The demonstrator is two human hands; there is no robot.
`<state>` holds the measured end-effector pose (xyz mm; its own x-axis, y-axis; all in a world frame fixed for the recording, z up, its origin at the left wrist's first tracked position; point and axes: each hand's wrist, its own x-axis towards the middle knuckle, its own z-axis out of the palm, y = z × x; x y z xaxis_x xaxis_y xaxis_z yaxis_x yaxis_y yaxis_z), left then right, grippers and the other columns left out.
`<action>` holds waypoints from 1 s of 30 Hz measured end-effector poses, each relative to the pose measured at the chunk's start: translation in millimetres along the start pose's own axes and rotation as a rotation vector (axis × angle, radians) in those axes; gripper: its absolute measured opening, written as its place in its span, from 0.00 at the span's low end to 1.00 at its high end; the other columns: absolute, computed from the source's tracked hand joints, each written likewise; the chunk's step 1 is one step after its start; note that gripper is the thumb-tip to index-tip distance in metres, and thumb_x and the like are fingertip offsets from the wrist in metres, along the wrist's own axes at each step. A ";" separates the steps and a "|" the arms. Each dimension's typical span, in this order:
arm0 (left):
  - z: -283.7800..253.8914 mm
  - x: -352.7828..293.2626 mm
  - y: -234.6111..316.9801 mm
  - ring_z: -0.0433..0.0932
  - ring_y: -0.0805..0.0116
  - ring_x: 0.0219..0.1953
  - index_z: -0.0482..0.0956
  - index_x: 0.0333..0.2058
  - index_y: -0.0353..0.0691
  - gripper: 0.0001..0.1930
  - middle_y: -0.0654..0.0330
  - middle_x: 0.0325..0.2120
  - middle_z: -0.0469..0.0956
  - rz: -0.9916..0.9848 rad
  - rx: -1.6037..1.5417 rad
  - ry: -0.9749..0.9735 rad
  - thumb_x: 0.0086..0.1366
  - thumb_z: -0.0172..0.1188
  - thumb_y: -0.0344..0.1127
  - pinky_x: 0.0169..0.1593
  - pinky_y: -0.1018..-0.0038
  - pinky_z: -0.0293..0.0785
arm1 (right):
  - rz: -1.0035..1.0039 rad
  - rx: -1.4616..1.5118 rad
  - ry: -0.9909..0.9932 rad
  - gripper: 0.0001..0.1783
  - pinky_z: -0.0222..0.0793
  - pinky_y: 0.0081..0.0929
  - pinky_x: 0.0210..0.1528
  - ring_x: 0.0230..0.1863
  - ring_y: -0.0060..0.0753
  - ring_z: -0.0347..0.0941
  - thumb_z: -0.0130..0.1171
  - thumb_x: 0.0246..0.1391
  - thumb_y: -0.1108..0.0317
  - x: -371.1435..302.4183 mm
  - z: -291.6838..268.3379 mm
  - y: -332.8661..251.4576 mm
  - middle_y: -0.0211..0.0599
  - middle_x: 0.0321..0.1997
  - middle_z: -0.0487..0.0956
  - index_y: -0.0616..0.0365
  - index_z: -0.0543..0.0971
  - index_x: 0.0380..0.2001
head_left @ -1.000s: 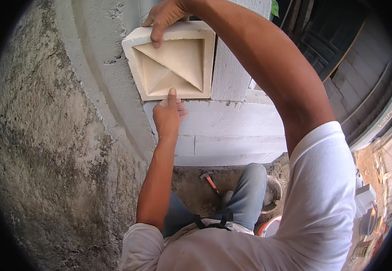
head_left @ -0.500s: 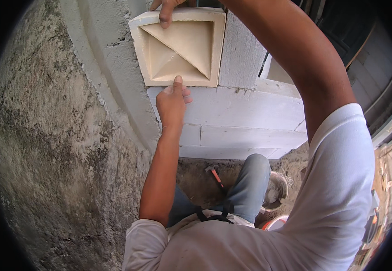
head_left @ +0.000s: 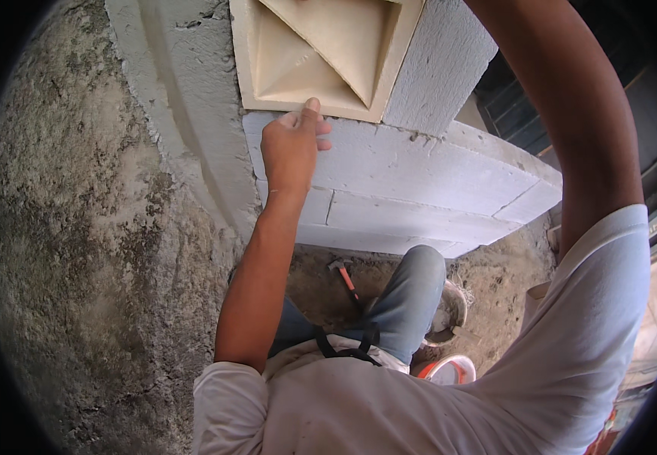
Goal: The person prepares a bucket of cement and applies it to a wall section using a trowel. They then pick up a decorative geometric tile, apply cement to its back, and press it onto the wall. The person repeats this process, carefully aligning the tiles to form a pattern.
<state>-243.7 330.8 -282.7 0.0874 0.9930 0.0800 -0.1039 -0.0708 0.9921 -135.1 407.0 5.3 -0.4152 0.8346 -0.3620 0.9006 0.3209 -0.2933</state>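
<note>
A square cream ventilation block [head_left: 328, 45] with a raised rim and a diagonal rib is set upright on the white block wall [head_left: 389, 163], its top cut off by the upper edge of the picture. My left hand [head_left: 290, 152] is at its lower rim, thumb pressed on the front face and fingers curled below. My right arm reaches up and out past the top edge, so the right hand is out of sight. To the right of the ventilation block, a white block [head_left: 442, 64] stands against its side.
A rough, stained wall [head_left: 86, 250] rises on the left, beside a grey grooved column [head_left: 173, 98]. On the dirt floor lie a hammer [head_left: 348, 282] with a red and black handle, a bucket of grey mix [head_left: 447, 312] and an orange-rimmed bucket [head_left: 461, 369], near my knee.
The view has shifted, so the ventilation block sits higher in the picture and my right hand has left it. My left thumb stays on the block's lower rim.
</note>
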 end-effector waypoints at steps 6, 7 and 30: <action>-0.7 5.6 -2.4 0.76 0.76 0.23 0.82 0.38 0.33 0.22 0.60 0.28 0.82 0.011 0.014 -0.015 0.69 0.62 0.52 0.23 0.81 0.63 | -0.039 -0.034 -0.038 0.43 0.68 0.52 0.59 0.60 0.49 0.71 0.75 0.37 0.58 -6.9 -0.9 0.8 0.44 0.59 0.77 0.49 0.76 0.61; -2.1 7.7 -2.1 0.76 0.76 0.23 0.82 0.37 0.33 0.22 0.60 0.28 0.82 0.007 0.004 -0.018 0.69 0.62 0.52 0.23 0.81 0.63 | -0.045 -0.035 -0.035 0.43 0.68 0.52 0.60 0.60 0.49 0.71 0.75 0.37 0.57 -6.7 -1.0 1.2 0.44 0.59 0.77 0.49 0.76 0.61; -4.3 4.9 -0.6 0.81 0.70 0.22 0.82 0.32 0.31 0.20 0.57 0.25 0.83 -0.030 -0.134 -0.056 0.69 0.58 0.46 0.29 0.73 0.74 | -0.014 -0.116 0.074 0.47 0.67 0.35 0.63 0.58 0.33 0.72 0.75 0.40 0.62 -5.3 11.3 -24.3 0.35 0.58 0.79 0.50 0.71 0.67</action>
<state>-247.4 336.1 -283.3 0.1468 0.9874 0.0590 -0.2311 -0.0238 0.9726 -156.2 389.6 4.4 -0.4214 0.8590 -0.2909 0.9052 0.3792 -0.1916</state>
